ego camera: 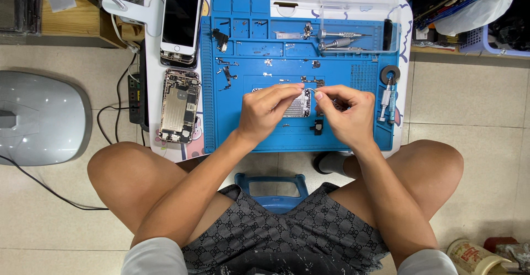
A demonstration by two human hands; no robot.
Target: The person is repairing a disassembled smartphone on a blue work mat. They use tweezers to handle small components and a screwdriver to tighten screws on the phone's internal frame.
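My left hand point(266, 112) pinches a small silver metal shield plate point(301, 105) over the blue repair mat point(342, 137). My right hand point(343, 112) is closed around a thin metal tool, likely tweezers point(311, 90), whose tip meets the plate's upper right corner. Both hands touch at the plate, near the mat's middle. A small black part point(318, 126) lies on the mat just below the hands.
An opened phone chassis point(179, 106) and a white phone screen point(180, 16) lie left of the mat. Screwdrivers point(339, 38) rest at the mat's top, two more point(387, 101) at its right edge. Small screws and parts point(225, 70) dot the mat. A grey lamp base point(41, 117) stands left.
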